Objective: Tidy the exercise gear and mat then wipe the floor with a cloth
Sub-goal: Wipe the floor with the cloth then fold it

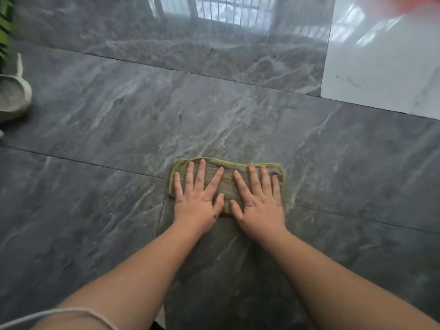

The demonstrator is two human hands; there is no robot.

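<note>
At the left edge sits a pale woven basket (13, 97) under green leaves (4, 25). Low centre, a grey cloth (227, 184) with yellow-green trim lies on the glossy grey marble floor (107, 129). The left hand (196, 198) and right hand (258, 201) press it, fingers flat and spread. White tile (385, 67) fills the upper right.

Floor's all big glossy dark grey marble-look tiles (100, 120) with pale veins. A barred window's reflection (223, 10) glares off the far tiles. White tile patch (385, 67) at top right, a woven pale basket (14, 96) with green leaves (4, 25) on the left.
</note>
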